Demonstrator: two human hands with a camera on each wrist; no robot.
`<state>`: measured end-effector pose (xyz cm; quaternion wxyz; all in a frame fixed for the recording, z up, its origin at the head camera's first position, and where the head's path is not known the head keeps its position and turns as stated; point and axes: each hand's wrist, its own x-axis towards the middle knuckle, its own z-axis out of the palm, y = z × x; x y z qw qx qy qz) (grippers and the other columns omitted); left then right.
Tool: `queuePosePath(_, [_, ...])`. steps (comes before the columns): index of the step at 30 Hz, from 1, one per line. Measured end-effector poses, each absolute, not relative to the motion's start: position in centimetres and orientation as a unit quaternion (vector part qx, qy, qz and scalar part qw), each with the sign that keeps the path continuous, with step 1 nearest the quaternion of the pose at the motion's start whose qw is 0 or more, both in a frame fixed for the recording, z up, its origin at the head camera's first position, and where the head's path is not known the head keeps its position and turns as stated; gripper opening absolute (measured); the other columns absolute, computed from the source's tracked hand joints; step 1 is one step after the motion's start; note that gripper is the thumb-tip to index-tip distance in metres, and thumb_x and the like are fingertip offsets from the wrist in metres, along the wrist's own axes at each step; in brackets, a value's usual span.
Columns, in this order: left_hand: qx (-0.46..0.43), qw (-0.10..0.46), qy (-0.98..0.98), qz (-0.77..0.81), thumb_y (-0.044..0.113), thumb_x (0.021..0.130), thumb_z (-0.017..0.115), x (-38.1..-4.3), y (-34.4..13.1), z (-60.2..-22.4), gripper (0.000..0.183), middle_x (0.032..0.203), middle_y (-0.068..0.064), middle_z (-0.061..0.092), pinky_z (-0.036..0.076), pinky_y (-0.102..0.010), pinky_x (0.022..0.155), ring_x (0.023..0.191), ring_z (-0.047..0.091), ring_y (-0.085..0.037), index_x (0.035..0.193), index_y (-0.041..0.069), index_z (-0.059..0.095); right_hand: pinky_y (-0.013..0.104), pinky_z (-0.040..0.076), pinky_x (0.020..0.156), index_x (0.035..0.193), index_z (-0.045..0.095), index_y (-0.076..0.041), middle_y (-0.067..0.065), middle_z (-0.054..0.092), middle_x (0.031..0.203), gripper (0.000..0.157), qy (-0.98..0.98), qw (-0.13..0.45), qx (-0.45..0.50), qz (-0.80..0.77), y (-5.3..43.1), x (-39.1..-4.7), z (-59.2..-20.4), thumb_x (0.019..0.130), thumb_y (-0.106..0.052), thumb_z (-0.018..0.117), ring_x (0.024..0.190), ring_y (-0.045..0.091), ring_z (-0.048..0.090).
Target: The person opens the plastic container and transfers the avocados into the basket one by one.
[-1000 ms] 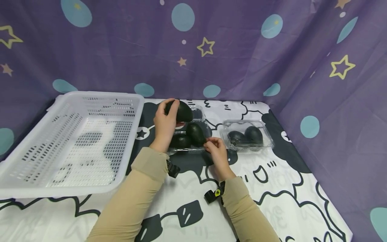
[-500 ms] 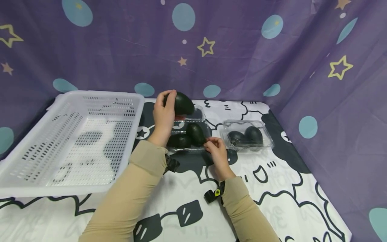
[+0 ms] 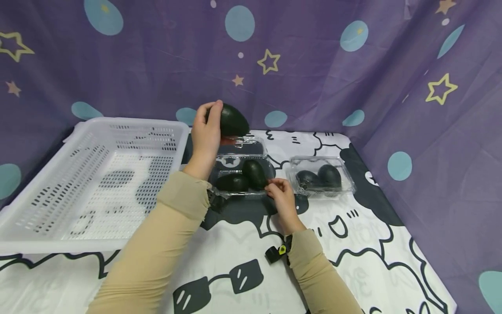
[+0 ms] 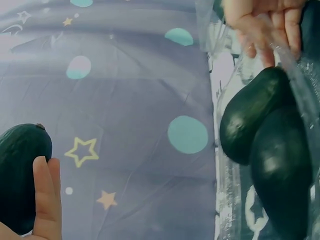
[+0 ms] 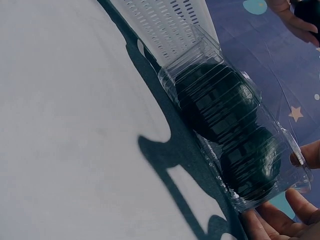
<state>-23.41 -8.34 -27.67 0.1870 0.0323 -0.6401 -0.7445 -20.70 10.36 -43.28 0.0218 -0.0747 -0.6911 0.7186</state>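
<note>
My left hand (image 3: 205, 139) grips a dark green avocado (image 3: 234, 121), raised above the back of an open clear plastic clamshell box (image 3: 243, 193). In the left wrist view this avocado (image 4: 17, 175) sits against straight fingers at the lower left. Two more avocados lie inside the box, one on its side (image 3: 232, 182) and one leaning at the right (image 3: 254, 173). My right hand (image 3: 283, 200) pinches the box's near right corner. The right wrist view has the thumb (image 5: 306, 156) over the rim and the other fingers under and beside the box wall.
A large white perforated basket (image 3: 94, 245) stands at the left. To the right is another clear box (image 3: 347, 179) with two avocados (image 3: 330, 175). The box's lid (image 3: 251, 147) lies folded back. A purple curtain (image 3: 306, 87) hangs behind the cartoon-print tablecloth (image 3: 376, 270).
My left hand has lifted the avocado up and slightly left, away from the box. My right hand has stayed at the box corner.
</note>
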Motion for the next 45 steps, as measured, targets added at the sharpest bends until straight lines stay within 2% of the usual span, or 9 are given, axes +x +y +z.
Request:
queuePosePath(9, [0.041, 0.152, -0.649, -0.745, 0.052, 0.098, 0.052, -23.4, -9.6, -26.1, 0.044, 0.118, -0.018, 0.059, 0.059, -0.036, 0.051, 0.050, 0.069, -0.019, 0.124, 0.015, 0.056, 0.029, 0.052, 0.089, 0.118, 0.054, 0.001, 0.017, 0.061, 0.122, 0.032, -0.691, 0.019, -0.076, 0.719, 10.4, -20.8, -43.3, 0.087, -0.008, 0.058, 0.086, 0.005, 0.060])
queuePosePath(15, [0.051, 0.107, -0.656, -0.746, 0.056, 0.096, 0.054, -23.2, -10.8, -25.1, 0.058, 0.127, -0.019, 0.053, 0.061, -0.035, 0.056, 0.053, 0.070, -0.018, 0.135, 0.015, 0.048, 0.027, 0.052, 0.088, 0.118, 0.054, 0.002, 0.017, 0.061, 0.122, 0.033, -0.691, 0.023, -0.071, 0.719, 10.5, -20.8, -43.3, 0.087, -0.009, 0.058, 0.086, 0.004, 0.059])
queuePosePath(24, [0.045, 0.109, -0.659, -0.743, 0.055, 0.091, 0.063, -22.7, -12.6, -24.0, 0.060, 0.120, -0.015, 0.054, 0.061, -0.033, 0.058, 0.056, 0.071, -0.018, 0.134, 0.016, 0.047, 0.029, 0.052, 0.088, 0.116, 0.055, 0.000, 0.014, 0.062, 0.120, 0.031, -0.694, 0.028, -0.071, 0.716, 10.4, -20.7, -43.3, 0.086, -0.009, 0.058, 0.088, 0.006, 0.060])
queuePosePath(29, [0.046, 0.114, -0.662, -0.739, 0.053, 0.089, 0.067, -22.5, -13.5, -23.5, 0.063, 0.114, -0.012, 0.054, 0.060, -0.031, 0.055, 0.055, 0.071, -0.017, 0.133, 0.015, 0.046, 0.027, 0.052, 0.086, 0.116, 0.056, 0.001, 0.015, 0.062, 0.120, 0.031, -0.693, 0.028, -0.073, 0.717, 10.4, -20.7, -43.4, 0.086, -0.008, 0.058, 0.088, 0.006, 0.059])
queuePosePath(37, [0.062, 0.112, -0.666, -0.735, 0.054, 0.087, 0.069, -22.1, -15.5, -22.9, 0.067, 0.110, -0.011, 0.055, 0.058, -0.028, 0.051, 0.054, 0.071, -0.016, 0.134, 0.014, 0.044, 0.029, 0.052, 0.088, 0.117, 0.055, 0.001, 0.015, 0.061, 0.121, 0.031, -0.693, 0.022, -0.071, 0.717, 10.4, -20.4, -42.8, 0.087, -0.008, 0.058, 0.088, 0.005, 0.059])
queuePosePath(45, [0.073, 0.109, -0.665, -0.736, 0.055, 0.086, 0.070, -21.9, -17.3, -22.9, 0.065, 0.108, -0.012, 0.055, 0.057, -0.028, 0.049, 0.054, 0.071, -0.016, 0.129, 0.014, 0.043, 0.022, 0.052, 0.082, 0.115, 0.056, -0.001, 0.013, 0.063, 0.118, 0.029, -0.691, 0.028, -0.074, 0.718, 10.3, -20.5, -43.3, 0.086, -0.007, 0.058, 0.086, 0.005, 0.060])
